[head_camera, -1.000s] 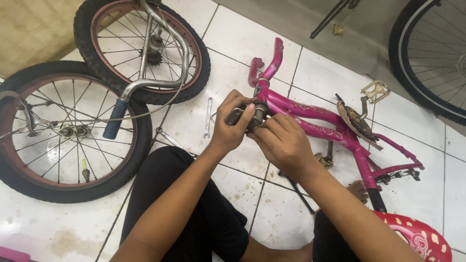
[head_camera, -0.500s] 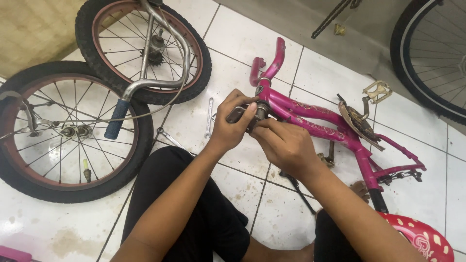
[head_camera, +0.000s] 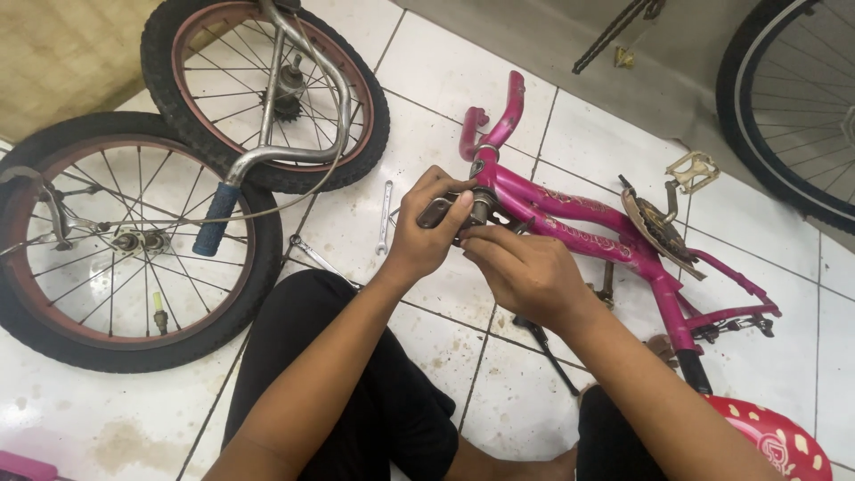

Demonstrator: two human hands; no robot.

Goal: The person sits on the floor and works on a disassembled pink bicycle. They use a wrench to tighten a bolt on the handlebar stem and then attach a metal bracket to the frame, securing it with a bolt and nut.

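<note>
A pink child's bicycle frame (head_camera: 579,218) lies on the white tiled floor, its fork (head_camera: 499,120) pointing away from me. My left hand (head_camera: 427,227) grips a grey metal part (head_camera: 438,211) at the head tube end of the frame. My right hand (head_camera: 521,267) is closed around the same spot from below, its fingertips on the metal part next to the left thumb. What lies under the fingers is hidden.
Two small wheels (head_camera: 134,240) (head_camera: 267,89) lie at the left, with a chrome handlebar (head_camera: 267,151) and blue grip (head_camera: 216,218) across them. Wrenches (head_camera: 385,214) lie on the tiles near my knee. A chainring (head_camera: 659,227), a pedal (head_camera: 695,169), a red spotted saddle (head_camera: 775,441) and a large wheel (head_camera: 784,107) are at the right.
Both hands stay at the head tube; the fingers have shifted only slightly on the metal part. The frame has not moved.
</note>
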